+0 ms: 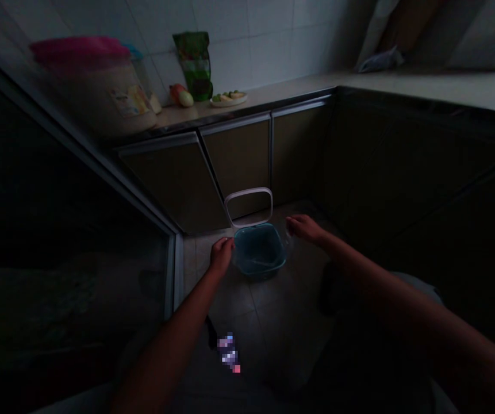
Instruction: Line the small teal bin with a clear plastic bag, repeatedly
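A teal bin (259, 253) with an open top stands on the tiled floor in front of me. Its pale rim frame (270, 207) is tipped up at the back, against the cupboards. Thin clear film of a plastic bag (289, 238) shows faintly at the bin's right side. My right hand (303, 226) is closed in a pinch on that film, apart from the bin. On the other side my left hand (222, 255) is pinched too, close to the bin's left edge; the film there is hard to see in the dim light, but it seems to hold the bag's other side.
Low cupboards (238, 155) run behind the bin and along the right. On the counter stand a large tub with a pink lid (96, 86), a green bag (193, 66) and a plate of food (229, 99). A glass sliding door frame (173, 270) is at left.
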`<state>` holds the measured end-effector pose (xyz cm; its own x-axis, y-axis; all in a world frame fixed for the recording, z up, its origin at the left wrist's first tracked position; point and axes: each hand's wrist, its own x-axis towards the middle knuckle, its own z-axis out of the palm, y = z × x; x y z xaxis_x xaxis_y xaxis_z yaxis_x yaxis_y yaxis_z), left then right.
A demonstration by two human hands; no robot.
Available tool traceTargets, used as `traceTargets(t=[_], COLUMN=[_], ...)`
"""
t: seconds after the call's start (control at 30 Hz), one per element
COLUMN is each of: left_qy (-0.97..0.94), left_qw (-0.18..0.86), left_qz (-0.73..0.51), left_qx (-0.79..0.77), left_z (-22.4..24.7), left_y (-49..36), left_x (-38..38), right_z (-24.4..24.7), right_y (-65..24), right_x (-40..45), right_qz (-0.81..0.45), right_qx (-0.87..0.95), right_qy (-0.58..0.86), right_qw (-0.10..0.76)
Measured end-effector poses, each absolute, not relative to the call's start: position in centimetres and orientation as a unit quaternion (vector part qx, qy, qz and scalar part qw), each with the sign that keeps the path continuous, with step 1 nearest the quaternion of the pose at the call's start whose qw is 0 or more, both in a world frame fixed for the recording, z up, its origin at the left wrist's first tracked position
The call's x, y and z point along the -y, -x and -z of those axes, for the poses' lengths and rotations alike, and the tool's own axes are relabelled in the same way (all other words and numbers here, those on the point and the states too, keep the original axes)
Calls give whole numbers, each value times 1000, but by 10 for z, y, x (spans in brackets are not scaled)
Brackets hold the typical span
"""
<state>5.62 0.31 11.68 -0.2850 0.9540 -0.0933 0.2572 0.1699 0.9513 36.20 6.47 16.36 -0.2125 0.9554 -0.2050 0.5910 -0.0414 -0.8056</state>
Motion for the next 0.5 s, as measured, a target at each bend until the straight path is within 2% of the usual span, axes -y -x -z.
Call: traceTargets(t=[0.17,0.5], left_qy=[-444,-460], left_qw=[446,450], left_qz=[-517,-621], left_qx=[-580,-448], left_z=[-180,-295], left_y=[-48,-10], left_x=[31,104], right_z=[-229,-345], right_y=[-385,-452], right_x=[-36,29], right_qz=[-407,-336], right_qx=[683,736], right_qy=[559,538], right_qw=[235,238])
